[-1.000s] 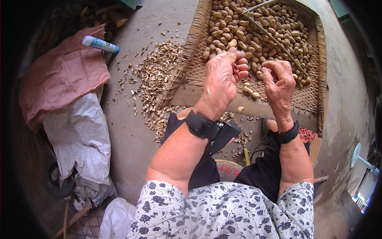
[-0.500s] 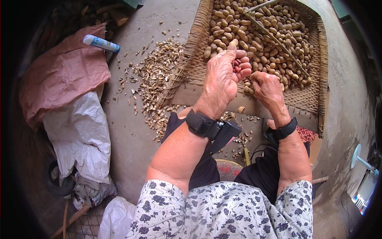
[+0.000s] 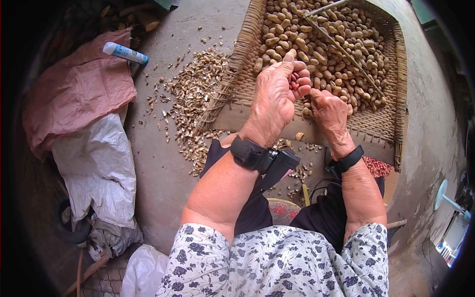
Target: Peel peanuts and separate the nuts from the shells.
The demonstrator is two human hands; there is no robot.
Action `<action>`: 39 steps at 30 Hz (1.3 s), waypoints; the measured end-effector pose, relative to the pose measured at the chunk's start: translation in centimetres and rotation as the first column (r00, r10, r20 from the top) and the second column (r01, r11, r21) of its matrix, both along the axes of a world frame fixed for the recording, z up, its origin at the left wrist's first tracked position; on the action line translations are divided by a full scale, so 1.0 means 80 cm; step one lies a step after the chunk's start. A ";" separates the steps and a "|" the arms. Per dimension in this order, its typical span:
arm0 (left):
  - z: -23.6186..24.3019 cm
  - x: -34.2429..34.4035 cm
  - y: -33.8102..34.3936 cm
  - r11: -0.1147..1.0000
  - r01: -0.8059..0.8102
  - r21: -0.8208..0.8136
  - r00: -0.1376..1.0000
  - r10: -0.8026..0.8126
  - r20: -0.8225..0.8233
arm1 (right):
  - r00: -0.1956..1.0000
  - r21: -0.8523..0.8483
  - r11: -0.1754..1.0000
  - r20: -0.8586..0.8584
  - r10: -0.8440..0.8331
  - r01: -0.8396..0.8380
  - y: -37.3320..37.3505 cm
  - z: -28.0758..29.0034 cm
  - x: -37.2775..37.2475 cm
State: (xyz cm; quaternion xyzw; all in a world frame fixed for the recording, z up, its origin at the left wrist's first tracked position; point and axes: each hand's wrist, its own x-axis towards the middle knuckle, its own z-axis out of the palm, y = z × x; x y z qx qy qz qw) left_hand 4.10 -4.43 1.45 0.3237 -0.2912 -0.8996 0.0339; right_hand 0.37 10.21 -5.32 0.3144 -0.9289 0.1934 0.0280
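Two hands are in view, the left hand (image 3: 274,96) and the right hand (image 3: 330,113), each with one black wristband, so two bands in all. There is one woven tray (image 3: 391,74) at the far right, and the unshelled peanuts (image 3: 346,44) in it are too many to count. One heap of empty shells (image 3: 195,96) lies on the floor to its left, also beyond counting. A few shelled red kernels (image 3: 297,79) show in the left hand; their number cannot be told. One pink sack (image 3: 74,96), one white sack (image 3: 96,163) and one white-and-blue tube (image 3: 125,53) lie at the left.
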 end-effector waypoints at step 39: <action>0.000 0.000 -0.003 1.000 -0.016 -0.019 1.000 0.016 -0.026 | 0.995 -0.037 0.998 0.083 -0.048 0.051 0.003 0.017 0.016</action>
